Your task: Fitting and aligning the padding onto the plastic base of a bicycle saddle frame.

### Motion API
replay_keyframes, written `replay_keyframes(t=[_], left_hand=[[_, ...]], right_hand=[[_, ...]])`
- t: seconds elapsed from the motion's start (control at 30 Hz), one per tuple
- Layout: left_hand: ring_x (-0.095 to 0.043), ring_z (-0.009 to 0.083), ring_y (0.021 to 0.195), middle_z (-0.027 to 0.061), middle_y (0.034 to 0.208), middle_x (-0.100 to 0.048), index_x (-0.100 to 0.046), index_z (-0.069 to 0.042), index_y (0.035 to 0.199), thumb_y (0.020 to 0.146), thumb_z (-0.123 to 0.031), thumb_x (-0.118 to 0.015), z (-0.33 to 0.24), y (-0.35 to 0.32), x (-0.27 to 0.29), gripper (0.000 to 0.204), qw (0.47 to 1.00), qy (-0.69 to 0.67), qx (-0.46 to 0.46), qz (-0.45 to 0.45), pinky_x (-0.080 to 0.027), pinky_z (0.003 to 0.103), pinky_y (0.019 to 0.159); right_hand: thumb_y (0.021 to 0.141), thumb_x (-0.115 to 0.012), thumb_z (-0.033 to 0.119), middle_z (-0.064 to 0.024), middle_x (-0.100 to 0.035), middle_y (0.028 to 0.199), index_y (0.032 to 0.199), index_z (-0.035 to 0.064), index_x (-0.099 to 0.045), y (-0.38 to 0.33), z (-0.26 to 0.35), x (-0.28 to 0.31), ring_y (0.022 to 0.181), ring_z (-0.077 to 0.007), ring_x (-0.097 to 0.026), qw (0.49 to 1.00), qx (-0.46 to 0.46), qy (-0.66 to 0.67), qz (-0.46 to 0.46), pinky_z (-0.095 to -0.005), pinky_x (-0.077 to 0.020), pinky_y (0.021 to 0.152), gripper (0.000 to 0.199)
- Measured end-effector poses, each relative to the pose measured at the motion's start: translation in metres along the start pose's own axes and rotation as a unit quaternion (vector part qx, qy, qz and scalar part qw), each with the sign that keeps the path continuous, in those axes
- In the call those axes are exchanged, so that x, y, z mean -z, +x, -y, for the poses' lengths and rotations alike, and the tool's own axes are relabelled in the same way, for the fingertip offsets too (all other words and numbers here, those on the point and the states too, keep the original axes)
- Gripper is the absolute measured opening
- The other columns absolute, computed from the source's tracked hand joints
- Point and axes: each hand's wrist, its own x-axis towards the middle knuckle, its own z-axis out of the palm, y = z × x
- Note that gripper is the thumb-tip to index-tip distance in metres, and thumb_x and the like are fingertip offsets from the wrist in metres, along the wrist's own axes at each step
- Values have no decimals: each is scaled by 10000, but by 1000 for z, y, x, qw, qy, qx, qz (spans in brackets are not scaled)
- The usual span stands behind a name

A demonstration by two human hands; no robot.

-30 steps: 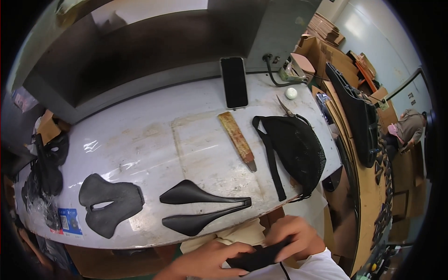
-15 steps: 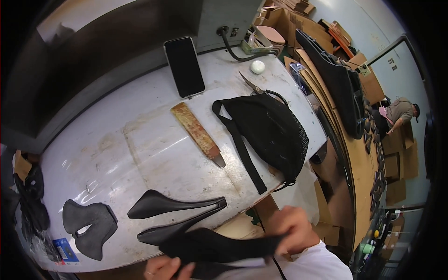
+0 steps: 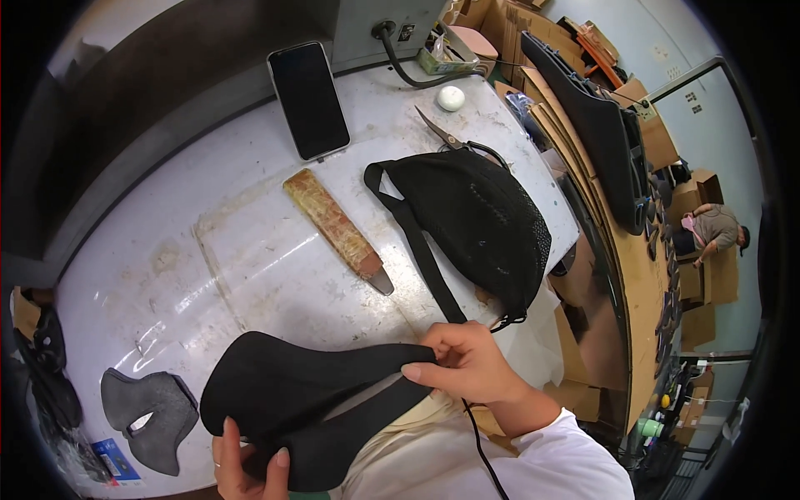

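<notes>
Between left hand (image 3: 248,471) and right hand (image 3: 472,367), both gripping it, spans a black saddle-shaped piece (image 3: 290,385).

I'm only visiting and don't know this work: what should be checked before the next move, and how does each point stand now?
1. Right hand on the narrow end of the black slotted piece: ok, pinched between thumb and fingers.
2. Left hand on the wide end: ok, fingers at its edge.
3. A hand free for something else: not ok, both are holding the piece.
4. Blade-tipped tool away from the fingers: ok, it lies apart on the table.
5. Scissors away from the hands: ok, beyond the black bag.
6. Tabletop behind the piece clear: cannot tell, the piece hides it.
</notes>
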Motion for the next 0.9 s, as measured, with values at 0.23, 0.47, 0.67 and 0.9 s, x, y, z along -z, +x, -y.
replay_keyframes(t=[0.23, 0.47, 0.67, 0.9], left_hand=[[-564, 229, 1111, 164, 1286, -528, -500, 44, 1359, 714, 14, -736, 21, 8, 1, 688, 996, -32, 82, 0, -454, 262, 860], [-554, 218, 1109, 167, 1317, -513, -506, 41, 1360, 766, 61, -734, 12, 16, 5, 637, 994, -47, 98, 11, -450, 277, 908], [-566, 212, 1061, 143, 1206, -540, -451, 23, 1386, 644, -35, -761, 51, 5, 16, 807, 996, -14, 70, 44, -461, 257, 832], [-582, 209, 1010, 175, 1292, -528, -522, 51, 1337, 776, 36, -739, 21, 13, 7, 602, 999, -19, 39, 20, -463, 268, 856]], right_hand=[[862, -714, 108, -15, -539, 556, 794, -10, -596, 11, -6, -11, 503, -39, -553, 981, 10, -192, -19, -220, -397, 448, 179], [860, -705, 106, -30, -537, 546, 789, -19, -593, 14, -1, -13, 503, -56, -573, 983, -31, -183, -4, -225, -414, 458, 183], [855, -710, 110, -38, -541, 547, 801, -20, -594, 16, -4, -16, 490, -64, -546, 979, -38, -200, -1, -240, -414, 456, 182], [830, -739, 109, -51, -553, 544, 785, -10, -601, 14, -1, -25, 474, -76, -553, 955, 20, -296, -27, -231, -418, 459, 188]])
